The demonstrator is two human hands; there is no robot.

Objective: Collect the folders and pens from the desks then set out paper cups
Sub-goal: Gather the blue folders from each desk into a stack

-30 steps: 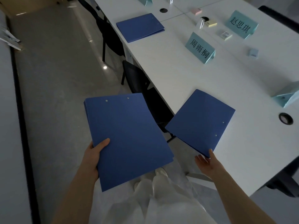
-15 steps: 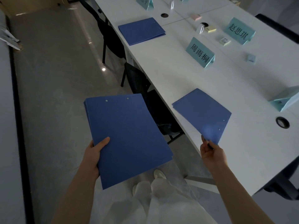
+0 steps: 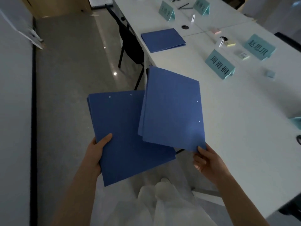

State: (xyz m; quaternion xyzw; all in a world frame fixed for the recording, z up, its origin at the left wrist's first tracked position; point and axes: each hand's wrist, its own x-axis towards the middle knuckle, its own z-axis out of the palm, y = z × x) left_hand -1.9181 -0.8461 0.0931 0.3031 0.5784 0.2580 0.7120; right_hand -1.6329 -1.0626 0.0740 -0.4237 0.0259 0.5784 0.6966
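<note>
off the desk's point(image 3: 244, 111) near edge, the left hand point(image 3: 96, 154) grips a stack of folders point(image 3: 123, 136) by its lower left corner, thumb on top. the right hand point(image 3: 207, 160) pinches one folder point(image 3: 172, 111) by its near corner, overlapping the stack. another folder point(image 3: 162, 39) lies at the desk's far left edge.

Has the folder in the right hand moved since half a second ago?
Yes. The folder in the right hand has come off the desk and swung left, now overlapping the stack in the left hand.
</note>
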